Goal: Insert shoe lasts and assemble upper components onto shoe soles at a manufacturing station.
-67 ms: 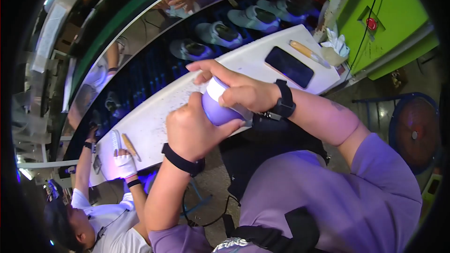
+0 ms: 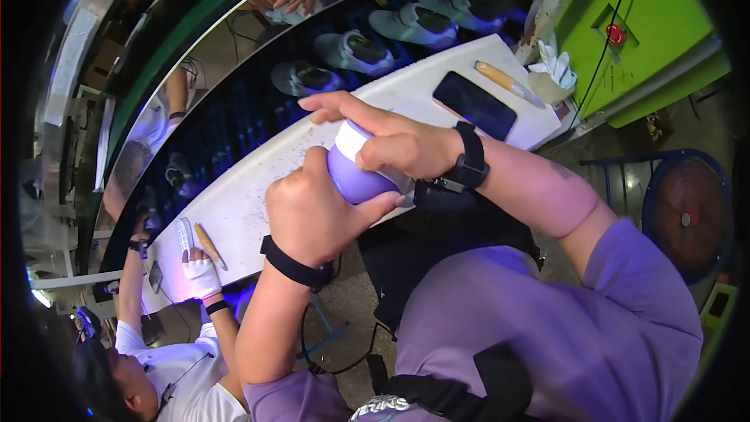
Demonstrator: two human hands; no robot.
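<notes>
A rounded shoe (image 2: 351,176), purple-tinted with a white band along one edge, is held between my hands above the white bench. Closed round its near side is my left hand (image 2: 306,207), the thumb stretched under it. My right hand (image 2: 398,141) grips the shoe from the right, thumb pressed on the white band, with a finger reaching out to the left past it. Much of the shoe is hidden by my fingers and palms.
The white bench (image 2: 242,187) carries a dark phone (image 2: 475,105), a wooden-handled tool (image 2: 504,78) and white gloves (image 2: 555,70). Behind runs a dark conveyor with pale shoes (image 2: 355,51). A green machine (image 2: 648,31) and fan (image 2: 686,215) stand right. A co-worker's gloved hand (image 2: 203,275) is left.
The view has shifted slightly, so the bench, shoes and hands all sit a little farther left and up. My grip on the shoe looks the same.
</notes>
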